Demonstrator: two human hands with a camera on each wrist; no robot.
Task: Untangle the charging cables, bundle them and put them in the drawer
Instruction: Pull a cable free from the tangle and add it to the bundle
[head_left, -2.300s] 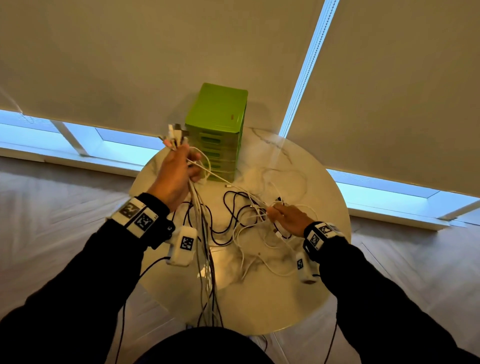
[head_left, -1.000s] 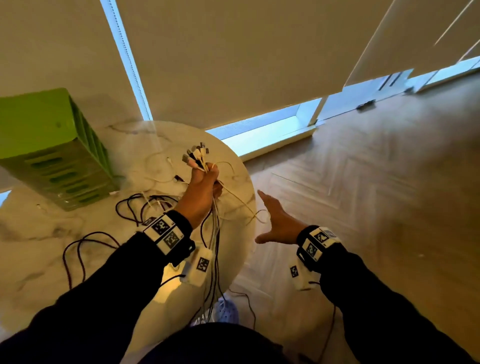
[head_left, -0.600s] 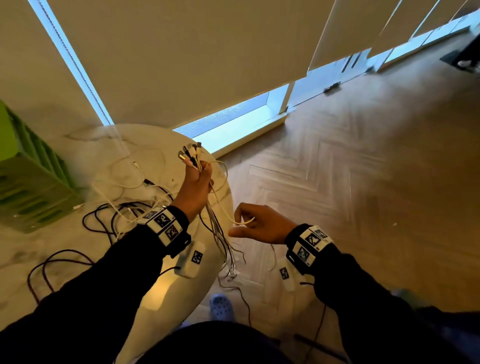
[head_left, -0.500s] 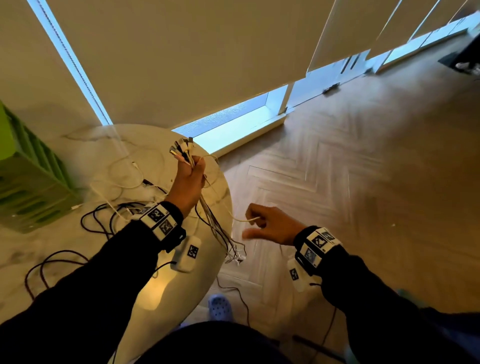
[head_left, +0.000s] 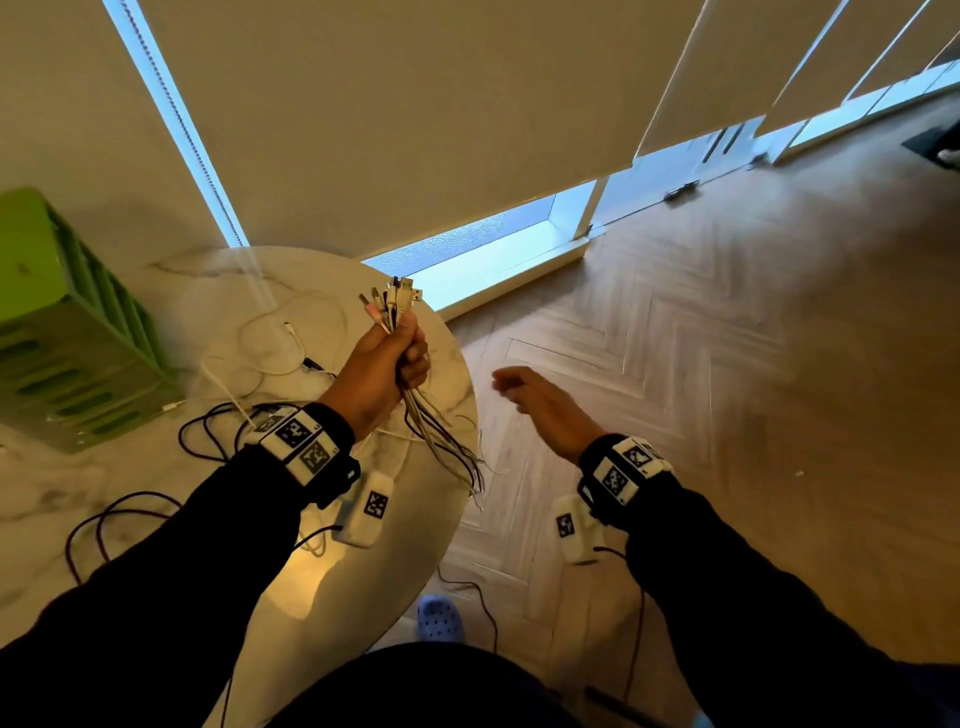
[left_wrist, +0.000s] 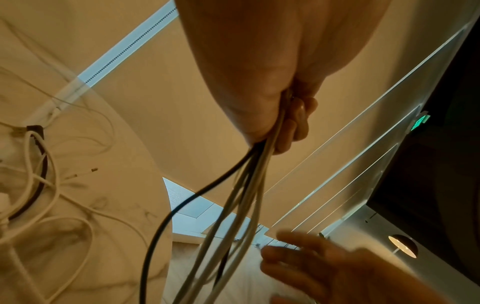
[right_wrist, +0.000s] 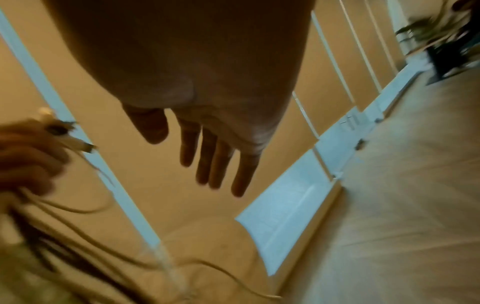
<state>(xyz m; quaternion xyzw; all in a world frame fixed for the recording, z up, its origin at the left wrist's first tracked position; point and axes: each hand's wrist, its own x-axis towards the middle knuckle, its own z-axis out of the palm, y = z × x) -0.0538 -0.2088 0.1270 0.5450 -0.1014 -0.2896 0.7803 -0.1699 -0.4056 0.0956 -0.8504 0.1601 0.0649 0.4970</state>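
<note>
My left hand (head_left: 387, 364) is raised over the right edge of the round marble table (head_left: 218, 291) and grips a bunch of charging cables (head_left: 441, 431), plug ends (head_left: 392, 301) sticking up above the fist. In the left wrist view the white and black strands (left_wrist: 246, 195) hang down from the fist (left_wrist: 280, 115). More loose cables (head_left: 218, 415) lie tangled on the table. My right hand (head_left: 540, 400) hovers over the floor beside the table with straight fingers (right_wrist: 215, 164), holding nothing. The green drawer unit (head_left: 67, 332) stands at the table's far left.
Roller blinds (head_left: 415, 104) cover the windows behind the table. Herringbone wood floor (head_left: 727, 364) stretches to the right. A blue clog (head_left: 440, 618) shows under the table edge. Thin black sensor wires trail down from both wrists.
My right hand let go of the white strand it was pinching and opened, moving right and up away from the bunch. The left hand keeps its hold on the cables.
</note>
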